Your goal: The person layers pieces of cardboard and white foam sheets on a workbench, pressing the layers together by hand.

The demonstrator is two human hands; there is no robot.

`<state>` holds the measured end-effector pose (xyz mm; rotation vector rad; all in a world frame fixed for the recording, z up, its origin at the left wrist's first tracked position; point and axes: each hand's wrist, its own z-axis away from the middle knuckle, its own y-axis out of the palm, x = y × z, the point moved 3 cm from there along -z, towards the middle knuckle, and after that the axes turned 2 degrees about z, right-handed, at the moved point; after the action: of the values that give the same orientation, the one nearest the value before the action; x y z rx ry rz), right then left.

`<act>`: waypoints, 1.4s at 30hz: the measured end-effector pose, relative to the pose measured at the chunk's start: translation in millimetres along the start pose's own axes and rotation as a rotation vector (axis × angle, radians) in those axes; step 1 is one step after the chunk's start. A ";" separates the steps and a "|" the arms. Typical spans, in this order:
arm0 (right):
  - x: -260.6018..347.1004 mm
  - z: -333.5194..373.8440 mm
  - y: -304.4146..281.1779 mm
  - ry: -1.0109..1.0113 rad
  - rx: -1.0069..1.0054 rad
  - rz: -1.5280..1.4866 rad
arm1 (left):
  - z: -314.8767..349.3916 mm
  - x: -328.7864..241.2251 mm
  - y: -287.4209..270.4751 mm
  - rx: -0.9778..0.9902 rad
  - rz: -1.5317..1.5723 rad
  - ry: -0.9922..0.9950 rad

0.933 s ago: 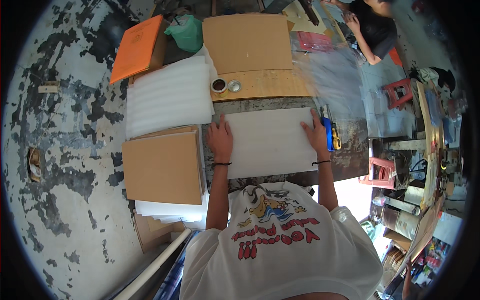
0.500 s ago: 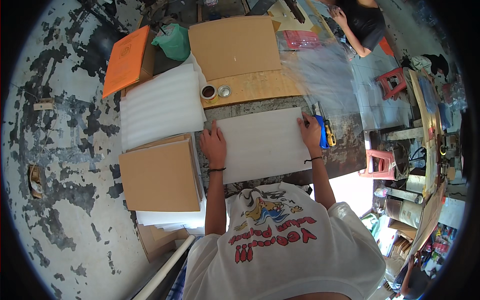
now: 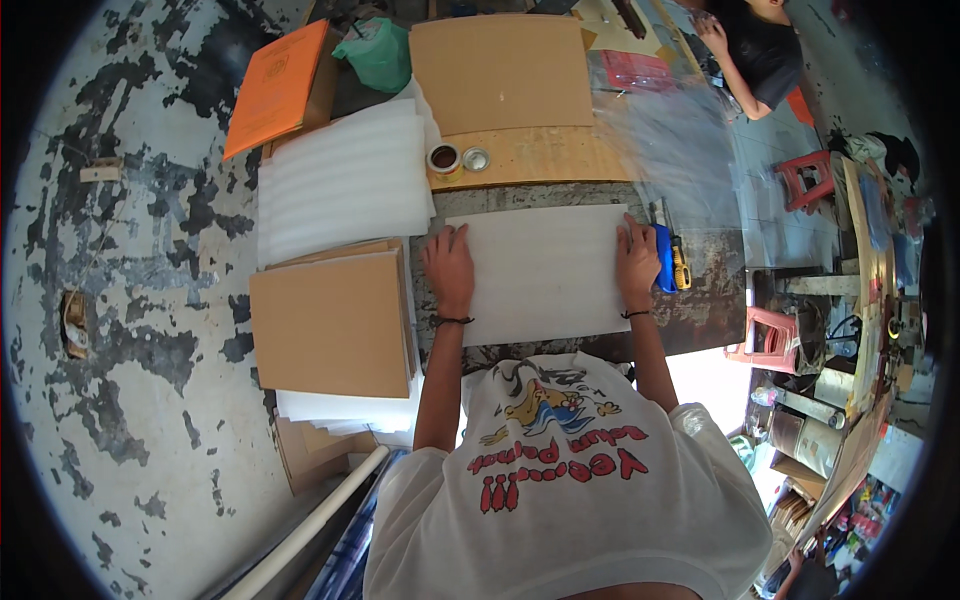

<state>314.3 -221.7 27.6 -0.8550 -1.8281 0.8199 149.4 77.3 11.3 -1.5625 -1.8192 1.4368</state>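
Note:
A white foam sheet [image 3: 545,285] lies flat on the dark worn table in front of me. My left hand [image 3: 449,270] rests on its left edge, fingers stretched out and slightly apart. On the opposite side, my right hand [image 3: 638,265] lies along the right edge near the far corner, its fingers extended. Both thumbs are hard to make out. Just beyond my right hand are a blue object [image 3: 664,258] and a yellow-and-black cutter [image 3: 681,265].
To the left are stacked brown cardboard sheets [image 3: 330,325] and white foam sheets [image 3: 345,180]. Farther off stand an open tin [image 3: 443,160], a round lid [image 3: 476,160], a large cardboard piece [image 3: 500,75], a green bag [image 3: 375,55] and clear plastic [image 3: 670,140]. Another person [image 3: 755,60] is at far right.
The whole view has shifted and turned slightly, so the table things appear farther right and higher. Both hands stay at the foam sheet's side edges.

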 end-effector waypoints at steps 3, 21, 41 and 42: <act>5.9 -0.2 -3.1 -0.045 -0.021 0.057 | -0.3 0.5 -0.4 0.093 0.022 -0.009; 103.0 82.0 13.0 -0.699 0.568 0.089 | 16.1 -22.5 4.2 0.234 -0.011 -0.040; 8.5 57.5 -24.0 -0.297 0.422 0.236 | 25.3 -42.1 -8.0 0.291 0.021 -0.061; 6.5 55.7 -22.4 -0.298 0.419 0.237 | 25.2 -42.9 -8.4 0.297 0.021 -0.065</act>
<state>256.2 -238.1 29.4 -0.7085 -1.7271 1.4879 139.7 28.9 21.9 -1.4046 -1.5402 1.6953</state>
